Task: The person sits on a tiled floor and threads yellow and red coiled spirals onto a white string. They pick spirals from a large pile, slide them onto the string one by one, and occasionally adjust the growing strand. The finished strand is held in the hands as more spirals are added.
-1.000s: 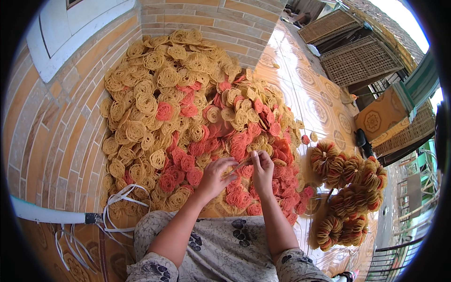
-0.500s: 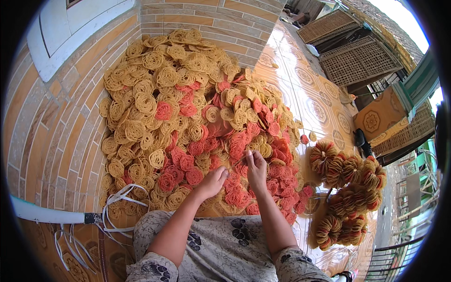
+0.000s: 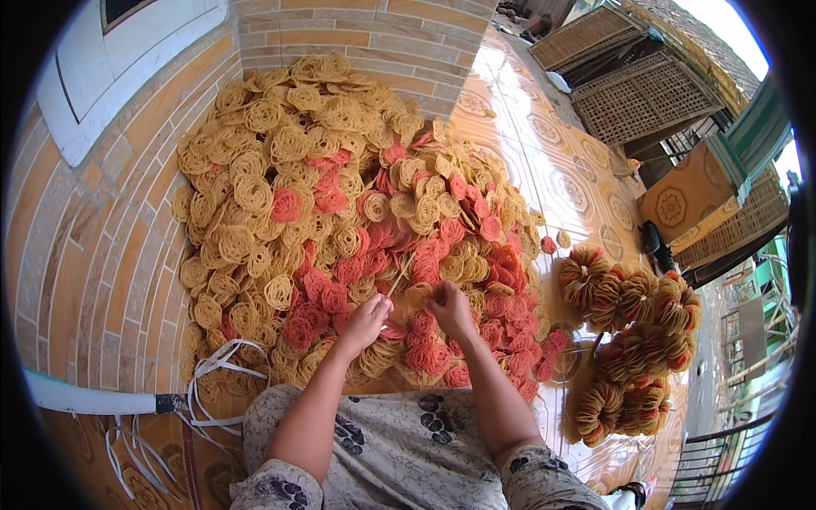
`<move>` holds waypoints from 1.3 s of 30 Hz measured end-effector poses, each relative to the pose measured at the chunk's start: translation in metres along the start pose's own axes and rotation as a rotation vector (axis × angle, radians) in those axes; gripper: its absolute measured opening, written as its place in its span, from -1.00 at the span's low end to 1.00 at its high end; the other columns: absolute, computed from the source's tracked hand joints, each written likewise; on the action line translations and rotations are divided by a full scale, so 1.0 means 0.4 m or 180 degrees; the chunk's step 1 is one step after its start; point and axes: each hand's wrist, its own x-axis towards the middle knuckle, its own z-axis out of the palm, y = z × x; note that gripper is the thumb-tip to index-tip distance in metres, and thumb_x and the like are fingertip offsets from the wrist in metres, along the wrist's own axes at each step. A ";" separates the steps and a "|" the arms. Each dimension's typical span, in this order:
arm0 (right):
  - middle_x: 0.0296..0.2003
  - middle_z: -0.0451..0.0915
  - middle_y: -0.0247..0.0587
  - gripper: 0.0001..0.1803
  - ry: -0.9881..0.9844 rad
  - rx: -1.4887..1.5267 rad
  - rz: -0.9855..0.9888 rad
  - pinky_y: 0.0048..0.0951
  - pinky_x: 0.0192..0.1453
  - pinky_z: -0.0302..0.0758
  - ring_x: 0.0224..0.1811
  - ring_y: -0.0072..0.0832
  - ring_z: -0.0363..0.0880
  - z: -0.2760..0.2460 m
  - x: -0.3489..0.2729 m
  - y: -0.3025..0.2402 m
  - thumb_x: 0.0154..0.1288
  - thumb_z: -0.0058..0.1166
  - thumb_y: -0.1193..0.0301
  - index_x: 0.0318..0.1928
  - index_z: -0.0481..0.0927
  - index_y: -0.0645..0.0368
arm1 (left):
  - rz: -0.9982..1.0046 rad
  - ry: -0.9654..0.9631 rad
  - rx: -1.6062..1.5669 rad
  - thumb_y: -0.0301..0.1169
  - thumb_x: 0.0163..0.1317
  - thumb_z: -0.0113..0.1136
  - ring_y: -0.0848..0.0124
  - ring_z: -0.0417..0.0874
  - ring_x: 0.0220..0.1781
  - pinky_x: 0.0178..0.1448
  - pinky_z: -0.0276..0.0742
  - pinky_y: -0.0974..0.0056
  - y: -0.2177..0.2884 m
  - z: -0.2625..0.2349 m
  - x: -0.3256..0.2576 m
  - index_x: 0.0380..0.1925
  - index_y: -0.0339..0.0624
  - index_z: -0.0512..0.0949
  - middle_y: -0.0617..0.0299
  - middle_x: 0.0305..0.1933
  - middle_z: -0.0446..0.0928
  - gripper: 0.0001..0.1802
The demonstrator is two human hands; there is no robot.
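The person sits at the near edge of a big heap of lacy noodle-like discs (image 3: 340, 212), pale yellow and red, piled against a brick wall (image 3: 76, 255) on the left. The left hand (image 3: 367, 321) pinches a thin stick (image 3: 396, 279) that slants up and away over the heap; the right hand (image 3: 450, 310), just beside it, has its fingers curled down onto a yellow disc (image 3: 425, 293) at the stick's side, though whether it truly grasps the disc cannot be told.

The discs look light, dry and brittle, their open coils likely to snap if squeezed flat. Judging from that, each is best taken gently by its rim or through a gap in the weave. The stick seems stiff and slim, easy to roll between fingertips.

To the right, on the patterned tile floor (image 3: 544, 153), lie bundles of threaded discs (image 3: 633, 331). White straps (image 3: 212, 374) trail at the near left.
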 end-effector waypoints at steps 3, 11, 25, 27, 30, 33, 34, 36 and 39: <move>-0.39 0.58 -0.30 -0.76 0.0070 0.1583 0.0339 -0.53 -0.21 0.47 -0.34 -0.61 0.53 -0.035 0.010 0.001 0.23 0.26 0.47 -0.24 0.45 0.29 | 0.0045 -0.0350 0.0938 -0.19 0.47 -0.14 0.33 0.50 -0.40 -0.19 0.45 0.22 -0.005 0.017 -0.004 -0.30 -0.23 0.47 0.18 -0.48 0.46 -0.65; -0.38 0.59 -0.31 -0.80 0.0251 0.1791 0.0220 -0.57 -0.22 0.47 -0.35 -0.63 0.54 -0.049 0.013 -0.010 0.27 0.23 0.48 -0.24 0.46 0.25 | 0.0196 -0.0173 0.1086 -0.25 0.44 -0.08 0.48 0.43 -0.46 -0.28 0.39 0.31 0.007 0.045 -0.012 -0.35 -0.24 0.51 0.26 -0.52 0.42 -0.69; -0.38 0.59 -0.29 -0.73 0.0585 0.1191 -0.0012 -0.57 -0.21 0.51 -0.35 -0.63 0.58 -0.040 0.016 -0.007 0.25 0.26 0.46 -0.21 0.43 0.29 | 0.0147 -0.0126 0.1186 -0.24 0.38 -0.03 0.10 0.64 -0.28 -0.15 0.50 0.13 0.012 0.047 -0.015 -0.35 -0.23 0.60 -0.02 -0.35 0.62 -0.68; -0.38 0.60 -0.28 -0.72 0.0599 0.0990 0.0017 -0.57 -0.22 0.52 -0.35 -0.62 0.58 -0.041 0.018 -0.009 0.25 0.27 0.45 -0.20 0.42 0.29 | 0.0226 -0.0121 0.1245 -0.23 0.38 -0.02 0.09 0.64 -0.27 -0.15 0.50 0.13 0.012 0.047 -0.014 -0.35 -0.23 0.61 -0.02 -0.35 0.62 -0.68; -0.40 0.60 -0.27 -0.73 0.0506 0.1420 0.0181 -0.57 -0.22 0.51 -0.35 -0.62 0.58 -0.043 0.016 -0.015 0.27 0.25 0.44 -0.21 0.40 0.30 | 0.0273 -0.0072 0.1266 -0.23 0.37 -0.02 0.08 0.65 -0.28 -0.16 0.50 0.12 0.007 0.050 -0.013 -0.35 -0.23 0.61 -0.03 -0.35 0.62 -0.68; -0.37 0.62 -0.29 -0.77 0.0304 0.1584 0.0126 -0.54 -0.22 0.52 -0.35 -0.61 0.58 -0.048 0.009 -0.021 0.26 0.25 0.46 -0.20 0.47 0.28 | 0.0266 -0.0059 0.1272 -0.24 0.38 -0.01 0.09 0.65 -0.28 -0.17 0.50 0.13 -0.001 0.051 -0.011 -0.34 -0.23 0.61 -0.02 -0.35 0.63 -0.68; -0.36 0.63 -0.29 -0.79 -0.0135 0.1208 -0.0233 -0.52 -0.22 0.52 -0.34 -0.61 0.58 -0.054 0.006 -0.020 0.25 0.24 0.47 -0.18 0.51 0.27 | 0.0215 -0.0033 0.1317 -0.25 0.38 -0.01 0.10 0.65 -0.28 -0.17 0.50 0.14 -0.004 0.051 -0.010 -0.33 -0.23 0.61 -0.01 -0.35 0.63 -0.69; -0.34 0.64 -0.30 -0.80 -0.1125 0.0553 -0.0800 -0.49 -0.22 0.52 -0.32 -0.60 0.58 -0.073 0.005 -0.014 0.25 0.23 0.48 -0.13 0.57 0.25 | 0.0040 0.0030 0.1075 -0.25 0.39 -0.01 0.19 0.66 -0.31 -0.19 0.50 0.18 -0.010 0.053 -0.007 -0.30 -0.21 0.63 0.04 -0.38 0.63 -0.70; -0.25 0.66 -0.18 -0.76 -0.0162 0.0056 0.0112 -0.43 -0.20 0.53 -0.30 -0.50 0.60 -0.102 0.026 0.002 0.27 0.19 0.48 -0.05 0.63 0.18 | -0.0140 -0.0018 0.0932 -0.27 0.41 -0.02 0.36 0.63 -0.36 -0.23 0.48 0.26 -0.015 0.049 0.000 -0.22 -0.21 0.64 0.15 -0.41 0.64 -0.70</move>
